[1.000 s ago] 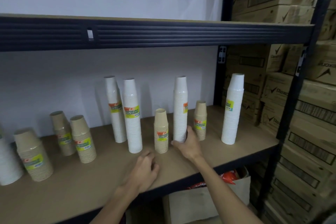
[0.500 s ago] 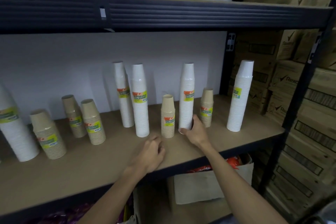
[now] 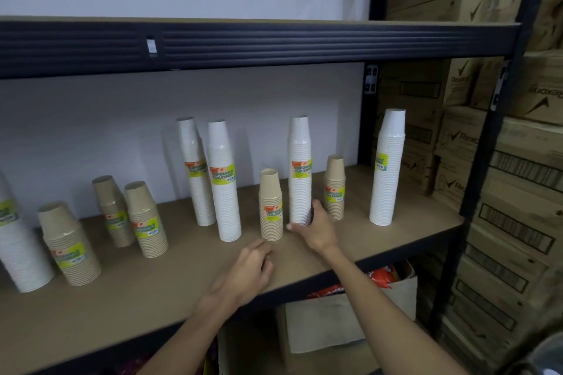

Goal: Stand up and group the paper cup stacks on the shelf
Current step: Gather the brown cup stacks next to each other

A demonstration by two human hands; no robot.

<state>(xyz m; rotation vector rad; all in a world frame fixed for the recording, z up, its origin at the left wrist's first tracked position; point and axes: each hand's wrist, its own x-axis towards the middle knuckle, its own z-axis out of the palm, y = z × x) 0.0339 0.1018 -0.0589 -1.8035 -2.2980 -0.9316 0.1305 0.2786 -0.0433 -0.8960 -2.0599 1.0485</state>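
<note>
Paper cup stacks stand upright on the brown shelf. My right hand grips the base of a tall white stack at mid-shelf. Just left of it is a short brown stack, and behind my right hand another short brown stack. My left hand rests loosely curled on the shelf in front of that first brown stack, holding nothing. Two tall white stacks stand further left, one at the far right. Several brown stacks and a white stack are at the left.
The upper shelf beam hangs low over the tall stacks. A black upright post marks the shelf's right end, with stacked cardboard boxes beyond it. A paper bag and red packaging lie below the shelf.
The view has shifted, bringing more of the left stacks into sight. My right hand stays on the white stack's base; my left hand has edged closer to the short brown stack.
</note>
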